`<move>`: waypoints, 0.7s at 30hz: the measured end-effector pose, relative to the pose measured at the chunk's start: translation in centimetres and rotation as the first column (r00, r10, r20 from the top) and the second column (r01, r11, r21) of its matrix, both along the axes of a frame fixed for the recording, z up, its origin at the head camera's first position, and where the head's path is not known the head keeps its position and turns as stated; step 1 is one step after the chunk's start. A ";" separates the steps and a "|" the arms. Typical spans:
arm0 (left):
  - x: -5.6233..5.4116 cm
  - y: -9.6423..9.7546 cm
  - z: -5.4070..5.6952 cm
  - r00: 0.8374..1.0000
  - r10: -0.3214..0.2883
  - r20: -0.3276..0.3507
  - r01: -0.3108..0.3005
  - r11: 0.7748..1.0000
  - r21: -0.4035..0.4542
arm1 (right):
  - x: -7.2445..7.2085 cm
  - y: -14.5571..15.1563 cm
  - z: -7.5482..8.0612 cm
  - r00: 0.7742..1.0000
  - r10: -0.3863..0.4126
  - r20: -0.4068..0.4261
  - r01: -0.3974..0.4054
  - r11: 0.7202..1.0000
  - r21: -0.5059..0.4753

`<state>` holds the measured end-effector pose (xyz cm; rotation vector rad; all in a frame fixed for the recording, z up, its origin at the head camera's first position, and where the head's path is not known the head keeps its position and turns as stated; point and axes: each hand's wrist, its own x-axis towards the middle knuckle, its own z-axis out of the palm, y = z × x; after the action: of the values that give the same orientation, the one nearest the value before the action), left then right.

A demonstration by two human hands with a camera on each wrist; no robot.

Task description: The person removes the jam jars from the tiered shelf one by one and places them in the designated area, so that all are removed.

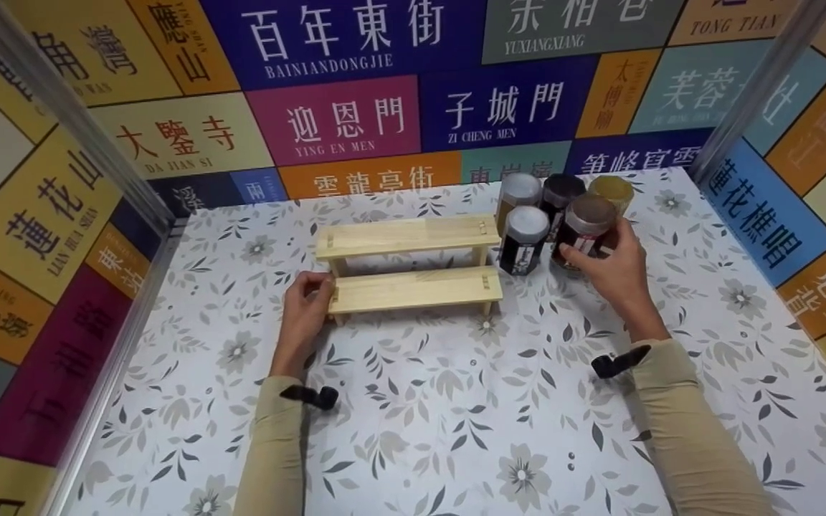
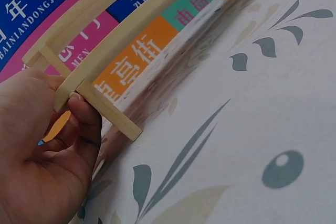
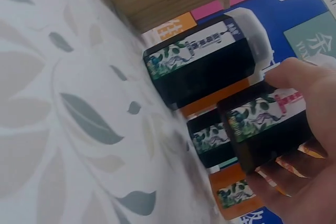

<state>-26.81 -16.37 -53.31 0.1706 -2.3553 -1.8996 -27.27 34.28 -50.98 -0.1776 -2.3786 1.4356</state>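
Observation:
A small two-tier wooden rack [image 1: 413, 288] of pale wood stands on the patterned table. My left hand [image 1: 305, 309] pinches the left end of its lower step; in the left wrist view thumb and finger meet at the step's corner beside a leg [image 2: 113, 111]. To the right of the rack, my right hand [image 1: 617, 269] grips a dark jar with a brown lid [image 1: 591, 213], fingers curled round its side. In the right wrist view this jar [image 3: 268, 121] is tilted, its printed label showing. Just left of it is a black-labelled jar with a grey-white lid [image 1: 525, 240].
Behind the held jar stand a dark-lidded jar [image 1: 563, 190], a yellow-lidded jar [image 1: 612, 190] and another grey-lidded jar [image 1: 519, 192]. The white table [image 1: 413, 430] has a leaf and flower print. Coloured panels with writing [image 1: 341, 118] wall in the back and sides.

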 end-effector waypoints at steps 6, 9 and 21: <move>0.3 0.2 0.2 0.998 0.001 -0.063 0.000 1.000 0.025 | -0.6 -0.1 -1.1 0.996 0.050 0.073 -0.051 0.999 0.010; -0.2 0.2 -0.9 0.994 0.023 -0.105 -0.022 1.000 0.017 | -0.8 -0.2 -1.5 0.994 0.063 0.089 -0.063 0.998 0.001; -1.0 -0.8 -1.7 0.995 -0.002 -0.099 -0.003 0.999 -0.048 | -1.4 -0.4 -2.1 0.981 0.134 0.141 -0.123 0.989 -0.085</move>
<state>-27.80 -17.16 -54.98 0.0706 -2.3333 -1.8050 -28.63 33.87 -53.08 -0.1560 -2.4940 1.6254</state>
